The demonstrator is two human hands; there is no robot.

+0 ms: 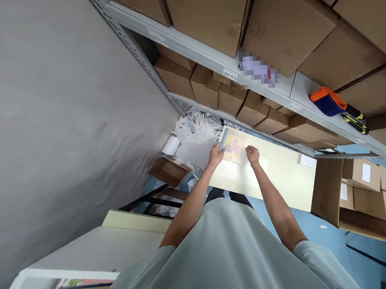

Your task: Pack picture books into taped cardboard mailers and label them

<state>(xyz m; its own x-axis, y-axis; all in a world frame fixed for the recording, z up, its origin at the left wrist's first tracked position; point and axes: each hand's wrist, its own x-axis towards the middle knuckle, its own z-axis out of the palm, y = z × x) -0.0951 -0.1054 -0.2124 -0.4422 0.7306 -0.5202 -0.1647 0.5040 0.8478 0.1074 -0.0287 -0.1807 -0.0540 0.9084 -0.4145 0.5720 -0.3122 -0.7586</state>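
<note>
A yellow picture book [234, 146] with a blue left edge lies over the cream table [280, 174]. It has a shiny, hazy look, perhaps from a clear cover. My left hand [216, 155] grips the book's left edge, thumb on top. Just off its right edge is my right hand [253, 154], fingers curled together in a pinch. Whatever sits between those fingertips is too small to make out. A pale sheet, partly washed out by glare, is under and below the book.
Shelves packed with cardboard boxes [205, 87] rise behind the table. Shredded white strips [196, 127] and a white roll [171, 146] are at left. An orange-and-blue tool [328, 101] rests on the shelf. An open carton [326, 188] with small boxes stands right. A white label stack [307, 161] lies on the table.
</note>
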